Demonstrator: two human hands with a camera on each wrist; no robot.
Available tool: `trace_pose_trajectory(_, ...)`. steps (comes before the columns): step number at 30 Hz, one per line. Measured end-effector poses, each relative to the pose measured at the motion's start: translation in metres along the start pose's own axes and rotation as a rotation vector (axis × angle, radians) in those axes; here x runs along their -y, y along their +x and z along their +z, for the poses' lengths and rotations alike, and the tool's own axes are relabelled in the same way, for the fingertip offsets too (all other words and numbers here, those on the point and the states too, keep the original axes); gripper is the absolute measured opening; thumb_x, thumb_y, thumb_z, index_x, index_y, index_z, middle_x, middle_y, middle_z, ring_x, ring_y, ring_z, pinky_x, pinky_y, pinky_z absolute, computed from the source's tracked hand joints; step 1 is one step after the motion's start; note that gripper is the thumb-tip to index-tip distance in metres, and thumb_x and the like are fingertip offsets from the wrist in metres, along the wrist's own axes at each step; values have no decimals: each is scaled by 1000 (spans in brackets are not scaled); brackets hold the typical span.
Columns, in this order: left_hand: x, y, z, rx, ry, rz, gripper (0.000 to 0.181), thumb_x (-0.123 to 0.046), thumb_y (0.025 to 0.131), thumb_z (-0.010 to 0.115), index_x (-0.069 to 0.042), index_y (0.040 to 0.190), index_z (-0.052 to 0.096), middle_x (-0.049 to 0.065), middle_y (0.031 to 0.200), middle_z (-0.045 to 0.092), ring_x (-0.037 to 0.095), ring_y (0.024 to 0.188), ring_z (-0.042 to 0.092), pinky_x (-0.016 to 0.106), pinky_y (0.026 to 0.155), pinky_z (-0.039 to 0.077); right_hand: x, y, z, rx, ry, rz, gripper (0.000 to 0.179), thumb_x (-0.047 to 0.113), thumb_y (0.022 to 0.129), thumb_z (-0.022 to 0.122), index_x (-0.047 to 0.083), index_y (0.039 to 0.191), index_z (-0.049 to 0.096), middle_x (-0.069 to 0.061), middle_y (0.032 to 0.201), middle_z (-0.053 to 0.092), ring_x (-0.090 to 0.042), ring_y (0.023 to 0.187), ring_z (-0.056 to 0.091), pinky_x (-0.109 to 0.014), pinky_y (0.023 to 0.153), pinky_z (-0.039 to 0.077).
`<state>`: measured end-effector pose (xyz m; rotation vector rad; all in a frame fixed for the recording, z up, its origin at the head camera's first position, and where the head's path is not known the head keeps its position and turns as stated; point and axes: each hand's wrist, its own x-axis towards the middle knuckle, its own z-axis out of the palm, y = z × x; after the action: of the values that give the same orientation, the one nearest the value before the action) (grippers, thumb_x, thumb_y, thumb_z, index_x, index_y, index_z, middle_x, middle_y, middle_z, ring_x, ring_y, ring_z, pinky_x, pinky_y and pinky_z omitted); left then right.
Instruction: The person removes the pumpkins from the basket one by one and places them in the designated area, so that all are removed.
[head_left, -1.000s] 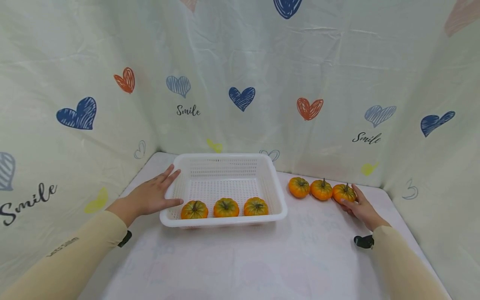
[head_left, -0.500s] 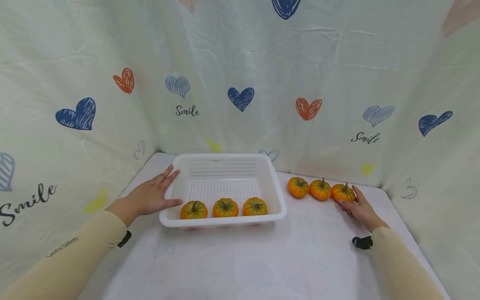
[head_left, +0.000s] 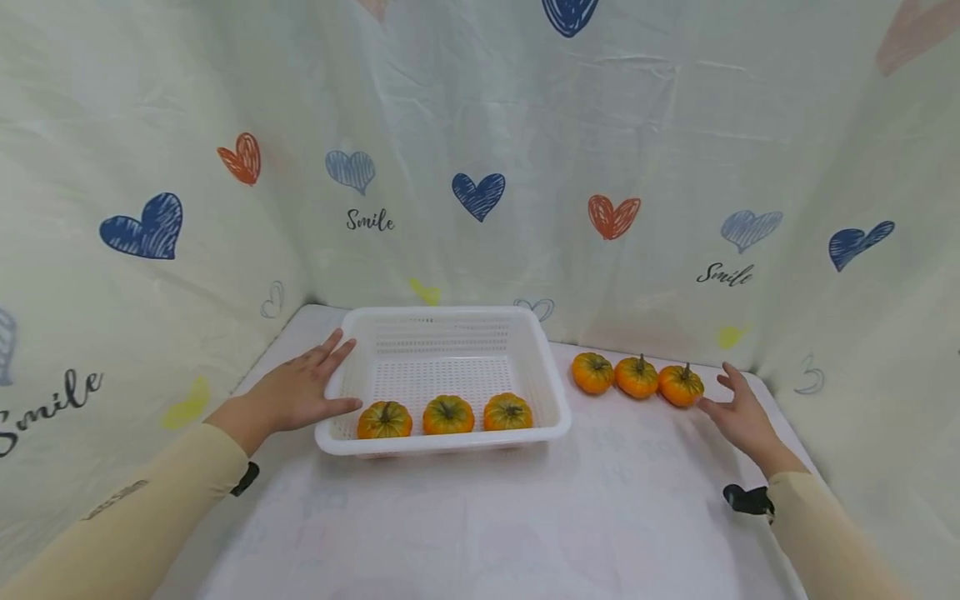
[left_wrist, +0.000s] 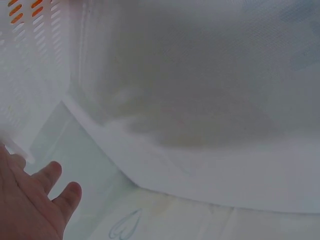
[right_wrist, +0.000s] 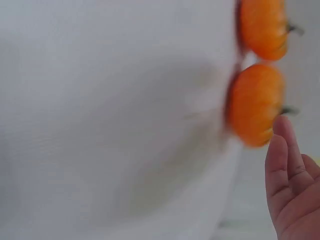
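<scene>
A white plastic basket (head_left: 450, 446) stands on the table, its walls and base perforated. Inside, along the near side, sit three small orange-and-green pumpkins, the middle one (head_left: 448, 415) between the other two. With fingers spread, my left hand (head_left: 288, 396) rests at the basket's left rim. To the right of the basket is a row of three more pumpkins: a left one (head_left: 592, 372), a centre one (head_left: 637, 377) and a right one (head_left: 681, 385). Just right of the row, my right hand (head_left: 742, 417) has its fingers extended and holds nothing; in the right wrist view its fingers (right_wrist: 278, 165) are near the end pumpkin (right_wrist: 257, 105).
A white cloth covers the table (head_left: 487, 525). Hanging curtains (head_left: 525, 125) printed with hearts and "Smile" enclose it at the back and both sides. The row of pumpkins lies close to the back curtain.
My right hand has let go of the rightmost pumpkin and drawn away to the right, its fingers opening. That pumpkin stays in the row. The left hand keeps its place on the basket.
</scene>
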<state>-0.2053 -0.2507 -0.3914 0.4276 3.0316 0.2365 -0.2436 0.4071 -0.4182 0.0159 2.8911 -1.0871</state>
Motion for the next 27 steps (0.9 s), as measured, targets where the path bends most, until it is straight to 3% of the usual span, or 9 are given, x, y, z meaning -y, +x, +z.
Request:
trace_pose_trajectory(4, 0, -4, -3, 3, 8, -3, 98, -64, 91, 56, -4, 159, 18, 23, 164, 8, 51, 141, 26, 67, 106, 31, 52, 3, -4, 3, -18, -179, 89, 29, 101, 60, 9, 160, -4, -34, 155, 21, -51, 116, 53, -58, 89, 51)
trace_pose_trajectory(8, -1, -7, -5, 5, 13, -7, 99, -65, 91, 55, -3, 158, 18, 23, 163, 9, 50, 142, 25, 66, 107, 31, 116, 16, 1, 126, 22, -314, 89, 23, 98, 66, 19, 162, 3, -24, 158, 24, -42, 116, 58, -53, 90, 53)
trace_pose_trajectory(12, 0, -7, -4, 6, 21, -12, 99, -66, 91, 54, -3, 159, 17, 23, 163, 10, 50, 142, 25, 66, 107, 31, 182, 32, 20, 278, 27, -372, 90, 27, 95, 71, 27, 161, 11, -16, 160, 27, -36, 119, 58, -50, 91, 53)
trace_pose_trajectory(18, 1, -5, -4, 7, 28, 0, 99, -66, 91, 53, -4, 159, 17, 22, 164, 10, 50, 142, 26, 66, 107, 30, 264, 57, 70, 533, -35, -374, 91, 29, 92, 74, 31, 160, 15, -10, 160, 29, -28, 123, 57, -47, 96, 51)
trace_pose_trajectory(22, 1, -4, -6, 0, 29, 9, 101, -69, 90, 53, -3, 158, 18, 22, 164, 11, 49, 142, 27, 65, 108, 29, 294, 67, 107, 679, -45, -379, 87, 30, 91, 74, 31, 160, 20, -9, 159, 32, -26, 125, 56, -52, 101, 46)
trace_pose_trajectory(27, -2, -3, -7, -1, 19, 4, 99, -65, 90, 55, -4, 159, 18, 21, 164, 11, 48, 142, 26, 65, 109, 29, 304, 64, 149, 841, -122, -428, 84, 29, 90, 76, 26, 158, 28, -11, 156, 37, -25, 124, 56, -45, 100, 48)
